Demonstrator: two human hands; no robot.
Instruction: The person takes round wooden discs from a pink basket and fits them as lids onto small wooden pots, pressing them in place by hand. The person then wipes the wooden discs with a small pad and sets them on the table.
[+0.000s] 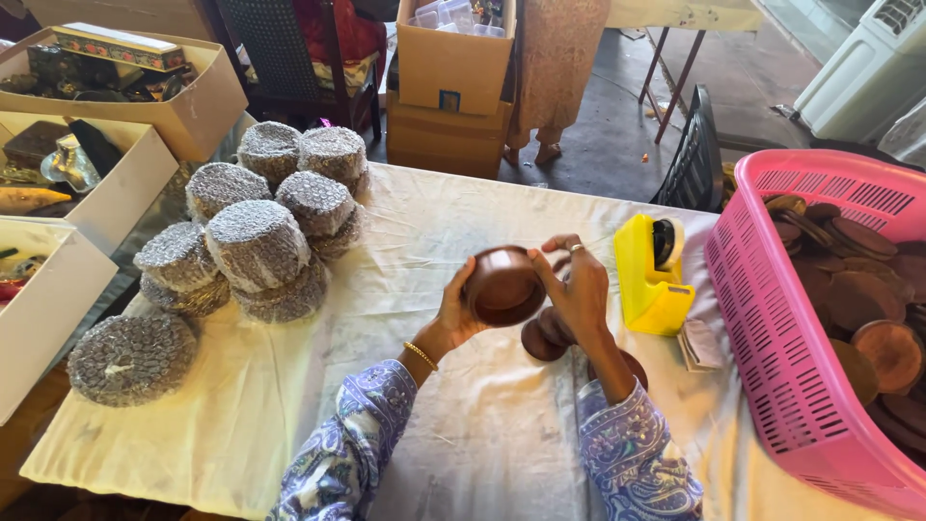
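Brown bowl [503, 285]: held above the cloth-covered table [463, 434], left hand [455, 314] and right hand [579, 289] both clasped on its sides. Yellow tape dispenser [651, 275]: just right of bowl. Pink basket [801, 318]: further right. Bubble-wrapped bundles [260, 241]: well left.

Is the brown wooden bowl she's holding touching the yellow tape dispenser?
Apart. The head view shows the brown wooden bowl held up between the left hand and right hand, with the right hand and white cloth between it and the yellow tape dispenser.

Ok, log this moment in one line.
left hand: holds brown bowl | right hand: on bowl rim | table: wrapped bundles, tape dispenser, pink basket
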